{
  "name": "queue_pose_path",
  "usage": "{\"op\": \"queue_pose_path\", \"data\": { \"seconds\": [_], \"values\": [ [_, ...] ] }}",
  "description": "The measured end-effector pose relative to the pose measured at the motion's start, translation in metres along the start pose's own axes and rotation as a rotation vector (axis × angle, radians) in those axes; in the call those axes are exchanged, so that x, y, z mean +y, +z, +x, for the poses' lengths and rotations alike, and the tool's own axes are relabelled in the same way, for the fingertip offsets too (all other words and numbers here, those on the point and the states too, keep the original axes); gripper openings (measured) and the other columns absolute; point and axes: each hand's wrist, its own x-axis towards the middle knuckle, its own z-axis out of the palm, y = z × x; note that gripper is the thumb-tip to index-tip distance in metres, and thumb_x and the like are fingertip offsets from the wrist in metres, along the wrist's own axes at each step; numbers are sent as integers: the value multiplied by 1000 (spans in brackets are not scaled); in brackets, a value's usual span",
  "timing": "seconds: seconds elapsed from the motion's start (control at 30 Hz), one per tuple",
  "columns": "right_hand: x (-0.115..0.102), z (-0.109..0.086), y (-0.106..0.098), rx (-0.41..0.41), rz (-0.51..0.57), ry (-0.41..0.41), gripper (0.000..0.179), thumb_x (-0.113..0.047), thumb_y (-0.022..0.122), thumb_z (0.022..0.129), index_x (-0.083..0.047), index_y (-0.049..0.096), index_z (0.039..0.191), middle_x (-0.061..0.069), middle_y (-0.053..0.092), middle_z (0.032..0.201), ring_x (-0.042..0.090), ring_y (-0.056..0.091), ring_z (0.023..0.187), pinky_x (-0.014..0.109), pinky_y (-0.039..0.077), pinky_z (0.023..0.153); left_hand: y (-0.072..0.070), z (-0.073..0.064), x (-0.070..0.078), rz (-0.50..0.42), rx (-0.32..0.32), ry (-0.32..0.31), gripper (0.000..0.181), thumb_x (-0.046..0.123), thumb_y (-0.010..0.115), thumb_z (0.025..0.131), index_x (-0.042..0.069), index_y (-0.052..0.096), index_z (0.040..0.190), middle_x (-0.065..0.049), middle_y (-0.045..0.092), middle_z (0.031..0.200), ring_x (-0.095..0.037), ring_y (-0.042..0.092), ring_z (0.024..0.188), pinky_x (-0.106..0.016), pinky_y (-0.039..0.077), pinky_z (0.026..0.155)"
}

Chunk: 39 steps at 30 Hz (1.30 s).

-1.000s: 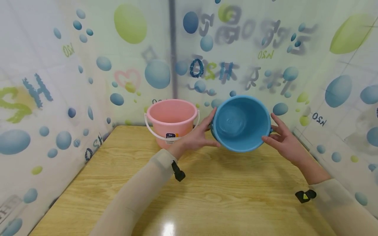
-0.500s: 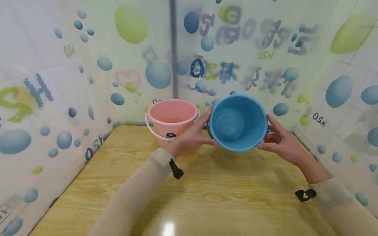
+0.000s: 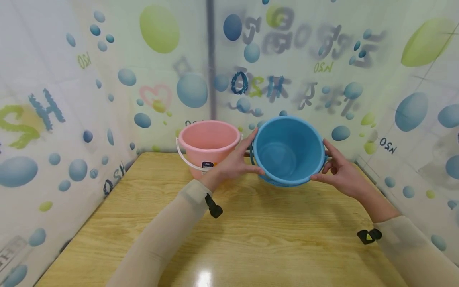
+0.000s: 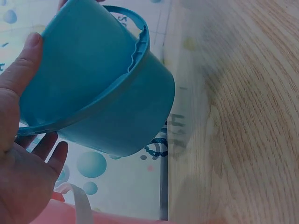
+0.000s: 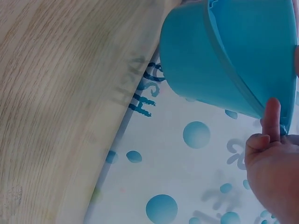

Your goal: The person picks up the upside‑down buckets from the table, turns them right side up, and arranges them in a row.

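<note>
Left hand and right hand clasped the blue bucket by its sides, lifted off the table, mouth tilted toward the person; pink bucket just left; likely mid-carry; next move needs a level, aligned lowering.

wooden table, bubble-patterned curtain walls

Pink bucket upright at back of wooden table; bubble-print curtain behind

smooth plastic blue bucket, glossy wooden table
</note>
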Motion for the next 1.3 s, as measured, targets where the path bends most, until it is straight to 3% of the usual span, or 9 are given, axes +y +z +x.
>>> {"op": "queue_pose_path", "data": {
  "seconds": [0.17, 0.3, 0.4, 0.57, 0.7, 0.8, 0.97, 1.1, 1.3],
  "values": [
    [2, -1, 0, 25, 30, -1, 110, -5, 84, 97, -14, 11, 178, 11, 59, 131, 8, 61, 86, 19, 49, 75, 0, 0, 3, -70, 10, -56, 133, 15, 96, 84, 29, 4, 179, -6, 23, 183, -43, 36, 163, -56, 49, 124],
    [3, -1, -1, 58, 47, 18, 102, -8, 81, 100, -16, 15, 178, -1, 62, 117, 6, 61, 87, 20, 49, 72, 0, 1, 8, -213, 5, -115, 128, 9, 92, 88, 28, 5, 179, -13, 26, 182, -49, 44, 158, -59, 52, 120],
    [3, 0, -2, 84, 16, 23, 95, -13, 79, 103, -20, 21, 178, -4, 61, 120, 4, 59, 93, 23, 44, 73, -1, 2, 11, -268, 6, -141, 125, 6, 91, 90, 29, 5, 179, -19, 28, 180, -52, 49, 154, -60, 55, 115],
    [3, 2, 0, 86, 12, 10, 87, -14, 74, 107, -24, 24, 177, 9, 56, 146, 0, 57, 109, 17, 47, 81, -3, 2, 16, -234, 23, -183, 123, 30, 93, 87, 34, 10, 178, -14, 28, 181, -49, 48, 156, -59, 53, 118],
    [4, 3, 0, 29, 121, 21, 83, -14, 64, 112, -25, 16, 179, 23, 46, 164, 14, 62, 131, 11, 56, 89, -3, 2, 17, -232, 29, -193, 132, 55, 90, 74, 36, 12, 178, -8, 27, 182, -46, 50, 155, -59, 51, 120],
    [5, 4, 0, -1, 183, 49, 81, -18, 58, 115, -27, 9, 179, 31, 38, 170, 12, 61, 137, 10, 57, 92, -1, 4, 16, -243, 31, -188, 135, 61, 89, 70, 35, 12, 178, -7, 29, 182, -45, 52, 154, -58, 52, 119],
    [9, 5, -1, -13, 254, 65, 78, -22, 52, 118, -27, 4, 179, 39, 39, 165, -11, 65, 117, 10, 58, 93, 1, 8, 13, -231, 44, -197, 123, 45, 91, 85, 32, 12, 178, -8, 31, 181, -43, 53, 153, -58, 52, 120],
    [12, 7, -1, -25, 300, 64, 76, -21, 49, 119, -25, 4, 179, 41, 38, 164, -12, 69, 112, 11, 59, 93, 5, 11, 9, -219, 57, -219, 115, 29, 90, 94, 30, 12, 179, -7, 31, 181, -38, 48, 157, -57, 50, 122],
    [18, 9, -1, -56, 316, 80, 75, -24, 47, 120, -23, 1, 179, 42, 38, 164, -13, 68, 114, 10, 57, 94, 11, 13, 5, -243, 56, -232, 110, 26, 88, 97, 31, 14, 178, -8, 33, 180, -40, 48, 157, -58, 52, 120]
  ]
}}
